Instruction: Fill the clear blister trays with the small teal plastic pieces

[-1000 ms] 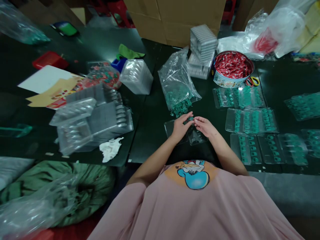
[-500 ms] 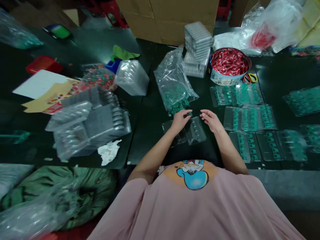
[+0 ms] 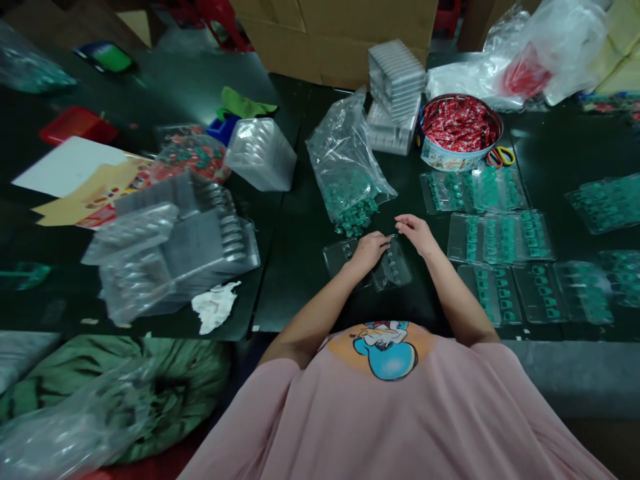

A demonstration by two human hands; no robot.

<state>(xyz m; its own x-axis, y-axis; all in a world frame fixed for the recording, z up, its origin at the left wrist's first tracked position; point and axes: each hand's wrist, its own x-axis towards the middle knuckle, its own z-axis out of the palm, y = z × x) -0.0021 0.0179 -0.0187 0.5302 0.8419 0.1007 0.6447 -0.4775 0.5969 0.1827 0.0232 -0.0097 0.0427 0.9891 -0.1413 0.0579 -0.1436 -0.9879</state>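
Note:
An open clear plastic tray with a column of small slots lies on the dark table in front of me. My left hand is over its upper left part, fingers bent together; whatever they pinch is too small to make out. My right hand is raised just beyond the tray's upper right corner, its fingers close together, and what is between them cannot be made out. Above the left hand, small green pieces spill from the mouth of a clear bag.
Filled trays with green pieces lie in rows at the right. A round tin of red packets and scissors stand behind them. Stacked clear trays and a white crumpled tissue are at the left.
My left hand has moved down and right onto the tray from beside the green pieces. My right hand has shifted slightly up and left. The view has turned a little.

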